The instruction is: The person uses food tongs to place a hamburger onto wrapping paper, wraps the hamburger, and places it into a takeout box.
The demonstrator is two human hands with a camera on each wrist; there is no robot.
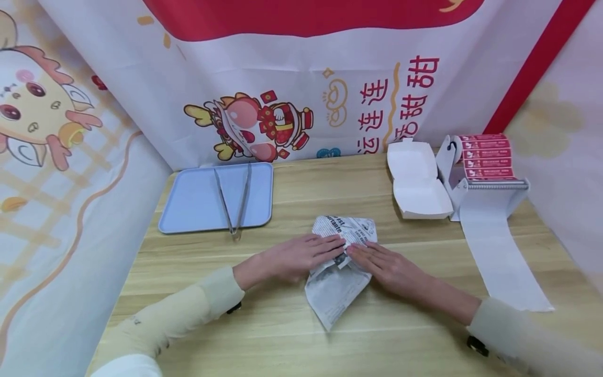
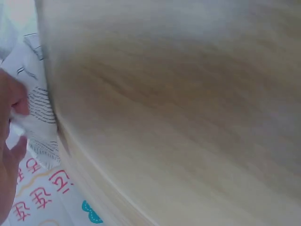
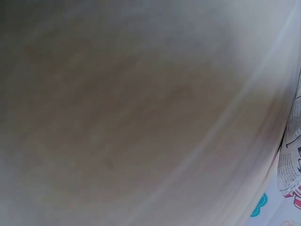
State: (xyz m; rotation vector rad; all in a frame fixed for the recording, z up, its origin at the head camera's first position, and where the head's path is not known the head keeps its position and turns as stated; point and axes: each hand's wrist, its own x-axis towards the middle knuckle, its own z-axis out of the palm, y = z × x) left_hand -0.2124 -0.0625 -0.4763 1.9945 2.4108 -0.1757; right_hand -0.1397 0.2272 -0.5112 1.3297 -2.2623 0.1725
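Note:
A sheet of newspaper-print wrapping paper (image 1: 336, 296) lies folded on the wooden table, with a pointed flap toward me. Whether anything is inside is hidden. My left hand (image 1: 303, 254) rests on its left side, fingers reaching straight across the fold. From the right, my right hand (image 1: 386, 264) presses on it with extended fingers, and the fingertips of both hands nearly meet at the middle. In the left wrist view, the printed paper (image 2: 42, 108) shows beside my fingers and thumb. Only a strip of the paper (image 3: 289, 165) appears at the right wrist view's edge.
Metal tongs (image 1: 242, 207) lie on a blue tray (image 1: 188, 204) at the back left. An opened white box (image 1: 419, 180) stands back right, beside a label dispenser (image 1: 492, 183) with red labels and a long white strip trailing forward. A printed cloth (image 1: 292, 68) hangs behind.

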